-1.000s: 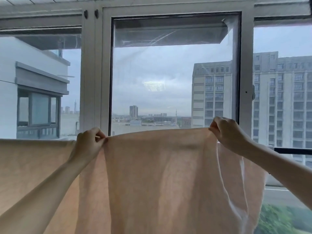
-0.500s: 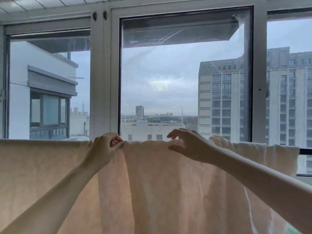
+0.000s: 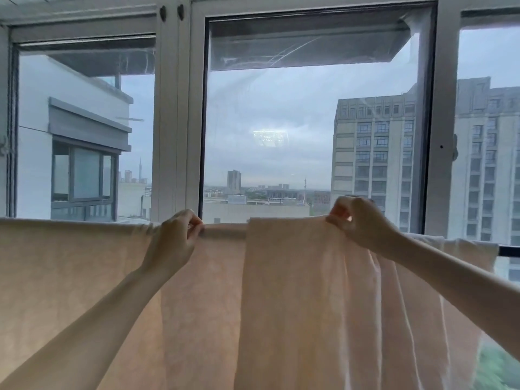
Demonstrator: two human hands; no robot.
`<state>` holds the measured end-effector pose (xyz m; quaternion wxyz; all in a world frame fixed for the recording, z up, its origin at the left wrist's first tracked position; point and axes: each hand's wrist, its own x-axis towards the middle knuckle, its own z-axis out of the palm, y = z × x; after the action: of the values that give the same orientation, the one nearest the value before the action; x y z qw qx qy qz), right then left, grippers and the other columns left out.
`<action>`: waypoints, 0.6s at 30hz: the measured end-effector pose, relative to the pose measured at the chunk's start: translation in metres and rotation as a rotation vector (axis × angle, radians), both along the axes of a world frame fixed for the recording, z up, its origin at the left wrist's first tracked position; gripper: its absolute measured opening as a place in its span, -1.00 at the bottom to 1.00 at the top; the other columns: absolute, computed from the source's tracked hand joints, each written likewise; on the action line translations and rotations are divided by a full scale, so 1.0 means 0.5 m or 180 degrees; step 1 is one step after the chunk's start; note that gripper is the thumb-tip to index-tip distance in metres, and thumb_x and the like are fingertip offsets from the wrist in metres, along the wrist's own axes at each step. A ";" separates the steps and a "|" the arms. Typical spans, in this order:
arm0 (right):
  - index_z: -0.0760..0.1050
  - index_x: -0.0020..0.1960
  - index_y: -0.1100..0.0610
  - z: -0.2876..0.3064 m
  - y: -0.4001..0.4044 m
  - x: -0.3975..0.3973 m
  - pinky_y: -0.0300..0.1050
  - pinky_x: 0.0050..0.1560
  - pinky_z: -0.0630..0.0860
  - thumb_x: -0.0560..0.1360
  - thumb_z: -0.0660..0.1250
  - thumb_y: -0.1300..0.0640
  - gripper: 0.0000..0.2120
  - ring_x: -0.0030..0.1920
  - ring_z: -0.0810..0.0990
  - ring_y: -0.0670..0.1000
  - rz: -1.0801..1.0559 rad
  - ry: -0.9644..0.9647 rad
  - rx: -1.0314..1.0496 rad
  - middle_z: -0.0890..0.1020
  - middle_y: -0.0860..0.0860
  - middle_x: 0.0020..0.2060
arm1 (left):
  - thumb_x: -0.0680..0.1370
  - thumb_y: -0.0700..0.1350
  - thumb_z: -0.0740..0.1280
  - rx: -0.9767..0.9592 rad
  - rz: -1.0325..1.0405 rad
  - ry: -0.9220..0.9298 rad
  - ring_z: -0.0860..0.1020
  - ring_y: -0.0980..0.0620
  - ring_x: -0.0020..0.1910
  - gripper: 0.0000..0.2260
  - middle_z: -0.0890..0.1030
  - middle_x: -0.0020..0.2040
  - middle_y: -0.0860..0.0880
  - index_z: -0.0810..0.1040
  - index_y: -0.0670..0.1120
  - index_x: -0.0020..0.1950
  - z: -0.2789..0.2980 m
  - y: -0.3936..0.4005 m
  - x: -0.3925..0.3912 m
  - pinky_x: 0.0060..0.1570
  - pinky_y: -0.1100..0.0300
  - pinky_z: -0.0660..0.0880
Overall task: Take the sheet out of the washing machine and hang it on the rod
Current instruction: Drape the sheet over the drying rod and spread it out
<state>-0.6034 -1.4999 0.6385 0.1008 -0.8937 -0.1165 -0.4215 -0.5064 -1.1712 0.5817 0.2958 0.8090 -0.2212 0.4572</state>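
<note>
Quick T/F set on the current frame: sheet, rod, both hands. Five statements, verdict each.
1. The sheet hangs over the rod. True.
2. The left hand is off the sheet. False: its grip pinches the sheet's top edge.
3. The right hand pinches the sheet's top edge. True.
4. The sheet lies flat and smooth along its whole width. False: it is bunched in folds below the right hand, and one layer overlaps another in the middle.
5. A bare dark end of the rod shows at the far right. True.
</note>
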 end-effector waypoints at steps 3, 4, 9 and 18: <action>0.52 -0.16 0.22 0.010 -0.091 -0.039 -0.24 -0.21 0.48 0.45 0.41 0.25 -0.93 -0.30 0.52 -0.04 -0.0405 -0.0107 0.0198 0.55 0.01 -0.31 | 0.53 -0.20 0.34 0.0007 0.0089 -0.0005 0.49 0.08 -0.26 -0.93 0.56 -0.21 0.01 0.50 -0.10 -0.14 0.002 -0.002 0.010 -0.28 0.27 0.33; 0.51 -0.16 0.23 0.014 -0.125 -0.054 -0.23 -0.23 0.46 0.45 0.41 0.26 -0.92 -0.32 0.51 -0.04 -0.0567 -0.0147 0.0265 0.53 0.01 -0.33 | 0.53 -0.21 0.34 -0.0015 0.0110 0.0006 0.49 0.06 -0.26 -0.93 0.56 -0.21 -0.01 0.50 -0.11 -0.14 0.003 -0.005 0.013 -0.27 0.27 0.34; 0.52 -0.18 0.23 0.003 -0.229 -0.113 -0.18 -0.29 0.33 0.46 0.41 0.25 -0.91 -0.31 0.48 0.05 -0.1065 -0.0473 0.0476 0.53 0.06 -0.31 | 0.52 -0.28 0.31 -0.0291 0.0439 0.0073 0.52 -0.04 -0.24 -0.94 0.59 -0.19 -0.12 0.50 -0.17 -0.14 0.010 -0.020 0.022 -0.22 0.09 0.47; 0.51 -0.09 0.16 -0.008 -0.179 -0.111 -0.38 -0.27 0.42 0.49 0.37 0.24 -0.96 -0.26 0.53 -0.13 -0.0569 -0.0070 0.0410 0.56 -0.02 -0.26 | 0.53 0.05 0.32 0.0344 -0.1074 0.0134 0.56 0.21 -0.09 -0.86 0.64 -0.05 0.15 0.62 0.07 0.03 0.014 -0.225 -0.068 -0.03 0.17 0.52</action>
<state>-0.6587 -1.5896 0.6346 0.1187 -0.8874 -0.0101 -0.4452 -0.5401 -1.2836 0.5888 0.3290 0.7845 -0.3718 0.3715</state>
